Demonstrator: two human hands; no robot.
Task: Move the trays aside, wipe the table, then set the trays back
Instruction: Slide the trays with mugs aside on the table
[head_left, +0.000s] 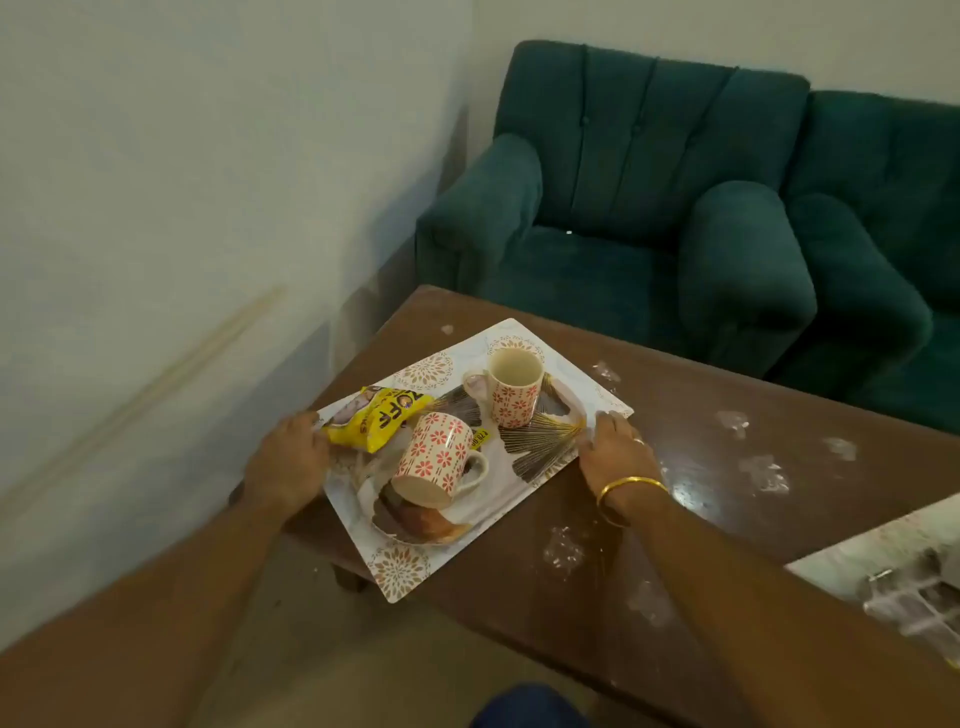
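A white patterned tray (400, 571) lies at the left end of the brown table (701, 415), its near corner hanging over the table's edge. On it stand two red-flowered mugs, one upright (511, 395) and one tipped toward me (436, 462), beside a yellow snack packet (379, 415). My left hand (285, 462) grips the tray's left edge. My right hand (618, 452), with a gold bangle, grips its right edge. A second tray (841, 556) shows at the lower right, with a clear object on it.
White smears and crumbs (763, 473) dot the tabletop to the right of the tray. Two green armchairs (649, 218) stand behind the table. A pale wall (182, 208) is close on the left, with floor (301, 623) below the table's left end.
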